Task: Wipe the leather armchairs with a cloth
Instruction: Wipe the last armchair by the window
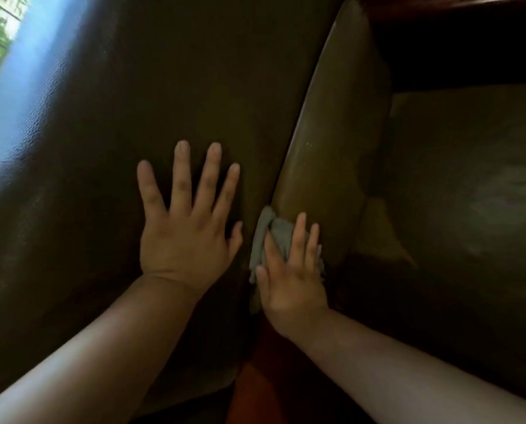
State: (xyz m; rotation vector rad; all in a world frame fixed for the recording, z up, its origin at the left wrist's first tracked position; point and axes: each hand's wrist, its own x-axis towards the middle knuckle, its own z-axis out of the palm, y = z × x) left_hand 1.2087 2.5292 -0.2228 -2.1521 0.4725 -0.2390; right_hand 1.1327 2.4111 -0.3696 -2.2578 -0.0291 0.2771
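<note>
Cloth [275, 237] under right hand [292, 280]

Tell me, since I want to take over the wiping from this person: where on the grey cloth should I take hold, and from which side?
Probably the loose fold of the grey cloth that sticks out left of the right hand, in the gap beside the cushion. Come from the left: that edge is bare and bunched, easy to pinch, whereas the rest lies pressed flat under the fingers against the leather. The left hand rests flat nearby.

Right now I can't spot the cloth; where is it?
In the head view, the grey cloth sits low at centre, under the right hand, against the armchair's cushion edge.
</note>
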